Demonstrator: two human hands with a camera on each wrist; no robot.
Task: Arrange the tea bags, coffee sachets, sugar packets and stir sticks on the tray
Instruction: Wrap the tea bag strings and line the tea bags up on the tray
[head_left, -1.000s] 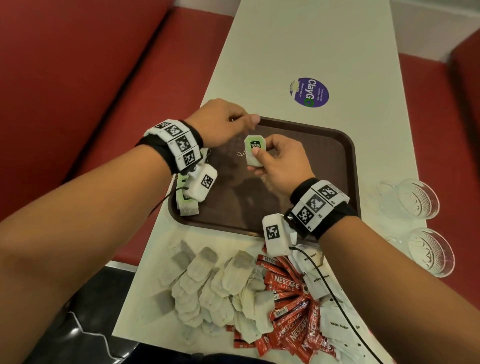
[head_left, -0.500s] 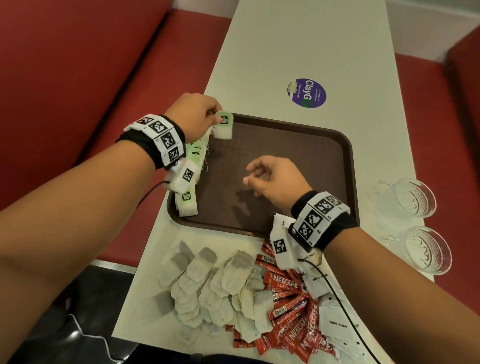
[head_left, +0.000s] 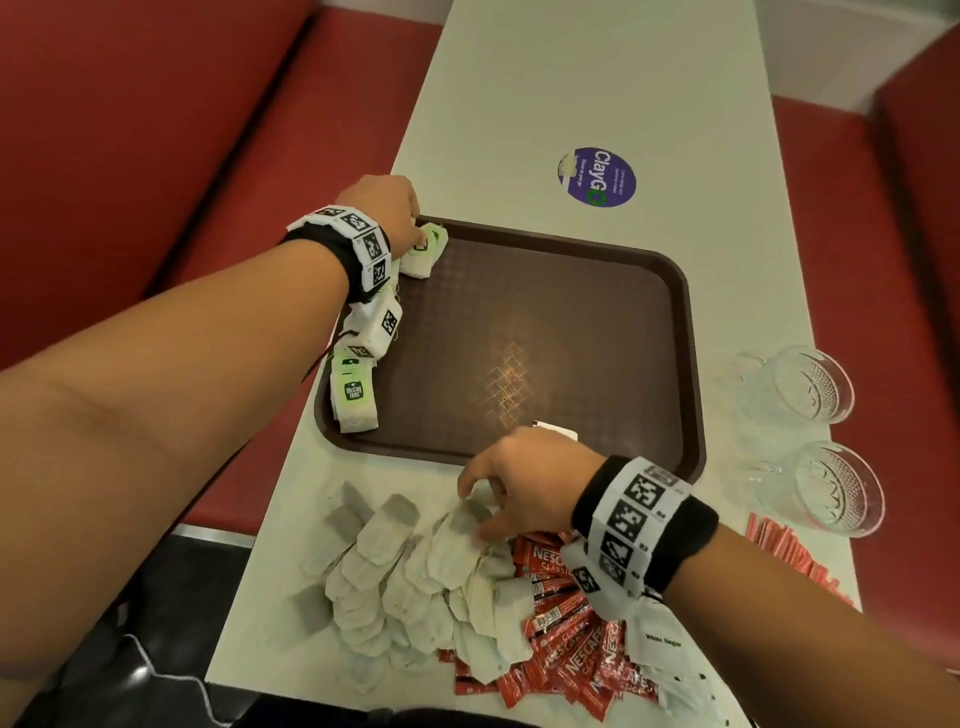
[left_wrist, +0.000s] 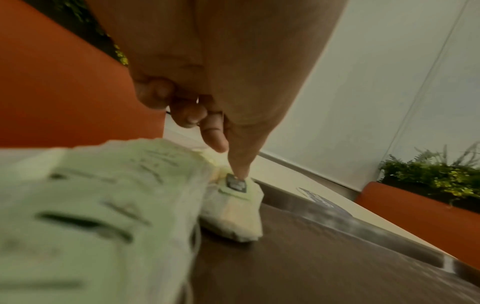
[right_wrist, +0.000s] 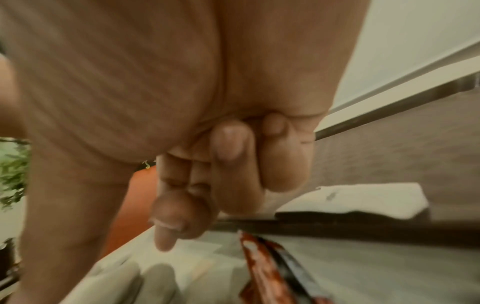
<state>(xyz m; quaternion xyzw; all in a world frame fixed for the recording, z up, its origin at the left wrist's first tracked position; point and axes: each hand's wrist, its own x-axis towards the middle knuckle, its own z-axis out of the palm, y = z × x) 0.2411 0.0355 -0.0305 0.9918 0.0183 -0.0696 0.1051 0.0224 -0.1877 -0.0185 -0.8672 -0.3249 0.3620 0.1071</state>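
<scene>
Since last frame our right hand (head_left: 511, 480) left the tray (head_left: 683, 312) and now reaches over the loose tea bags (head_left: 415, 577), fingers curled, grasping nothing. Left hand (head_left: 387, 205) presses a tagged bag (head_left: 427, 249) at tray's far-left corner; more bags (head_left: 353, 395) line the left edge.

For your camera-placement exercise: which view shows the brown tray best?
The head view: the whole tray shows, rim and corners. The left wrist view shows only a blurred stretch of its floor and far rim; the right wrist view shows its near rim and some floor.
</scene>
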